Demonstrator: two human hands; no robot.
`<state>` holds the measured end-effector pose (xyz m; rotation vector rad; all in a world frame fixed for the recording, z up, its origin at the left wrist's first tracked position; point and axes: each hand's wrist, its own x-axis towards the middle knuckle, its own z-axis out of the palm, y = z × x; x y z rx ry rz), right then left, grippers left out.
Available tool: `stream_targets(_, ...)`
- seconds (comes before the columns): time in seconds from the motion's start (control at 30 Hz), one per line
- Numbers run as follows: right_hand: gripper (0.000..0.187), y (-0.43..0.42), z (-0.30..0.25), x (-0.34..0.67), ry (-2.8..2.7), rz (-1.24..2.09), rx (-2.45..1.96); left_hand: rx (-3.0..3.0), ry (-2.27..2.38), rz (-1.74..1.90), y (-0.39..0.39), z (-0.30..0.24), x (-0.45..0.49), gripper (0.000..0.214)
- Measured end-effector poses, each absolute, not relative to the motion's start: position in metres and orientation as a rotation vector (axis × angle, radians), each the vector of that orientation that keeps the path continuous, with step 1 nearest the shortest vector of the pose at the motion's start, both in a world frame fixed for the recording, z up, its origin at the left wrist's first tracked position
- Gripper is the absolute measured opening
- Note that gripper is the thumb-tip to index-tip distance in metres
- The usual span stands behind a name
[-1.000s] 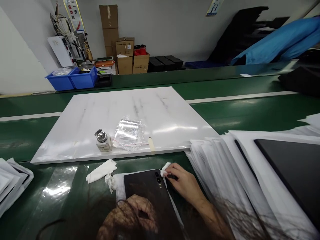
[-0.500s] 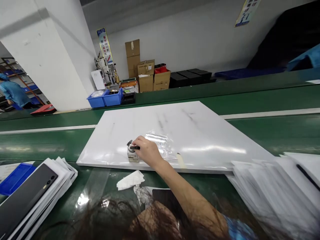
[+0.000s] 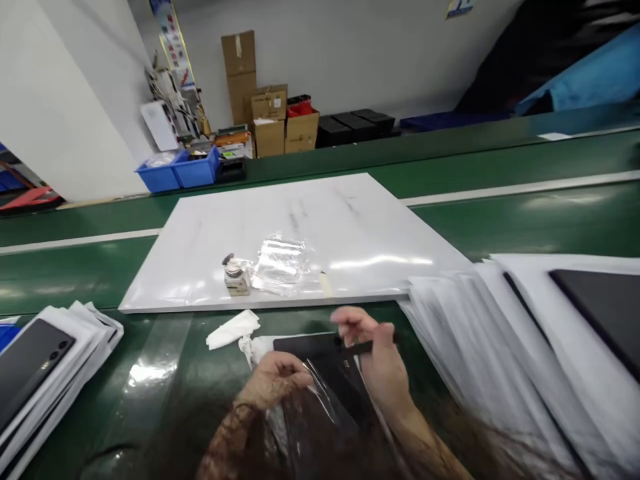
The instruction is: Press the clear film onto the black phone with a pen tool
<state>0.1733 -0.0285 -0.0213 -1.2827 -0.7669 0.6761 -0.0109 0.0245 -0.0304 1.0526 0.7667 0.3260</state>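
Note:
My left hand [image 3: 275, 381] is closed, thumb and fingers pinching the edge of a clear plastic film [image 3: 323, 393]. The film lies over a dark flat panel [image 3: 305, 345] with a camera cutout, close in front of me and partly hidden by hair. Above the panel's right side, my right hand [image 3: 383, 363] is closed around a short black tool [image 3: 361, 348], whose kind is blurred. A small square bottle [image 3: 237, 280] with a metal top stands on the white board [image 3: 200, 230]. Crumpled clear film [image 3: 283, 263] lies beside it.
A folded white tissue [image 3: 233, 330] lies left of the panel. Stacks of dark panels with white sheets stand left [image 3: 37, 373] and right [image 3: 500, 347]. Behind the green conveyor surface [image 3: 525, 227] are blue bins [image 3: 197, 170] and cartons [image 3: 303, 132]. A blue sleeve [image 3: 595, 73] shows far right.
My right hand has left the bottle and come back toward me over the panel, still with a black tool. My left hand now shows, gripping film. The view has tilted down and shifted right.

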Motion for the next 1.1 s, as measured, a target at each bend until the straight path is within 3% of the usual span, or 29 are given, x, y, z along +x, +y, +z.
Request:
stream_targets(0.1, 0.084, -0.084, -0.04, 0.194, -0.553, 0.995, -1.289, 1.049, 0.73, 0.311, 0.025, -0.038, -0.012, 0.021)
stream_targets(0.3, 0.039, -0.126, -0.052, 0.198, -0.468, 1.175, -1.322, 1.087, 0.697, 0.307, 0.023, -0.04, -0.015, 0.021)
stream_targets(0.37, 0.035, -0.124, -0.052, 0.193, -0.499, 1.196, -1.338, 1.1, 0.693, 0.306, 0.023, -0.039, -0.016, 0.021)
stream_targets(0.93, 0.048, -0.112, -0.053, 0.179, -0.534, 1.18, -1.323, 1.121, 0.698, 0.245, 0.022, -0.033, -0.016, 0.019)
stream_targets(1.1, 0.043, -0.119, -0.046, 0.174, -0.586, 1.122, -1.256, 1.148, 0.736, 0.251, 0.022, -0.038, -0.017, 0.02)
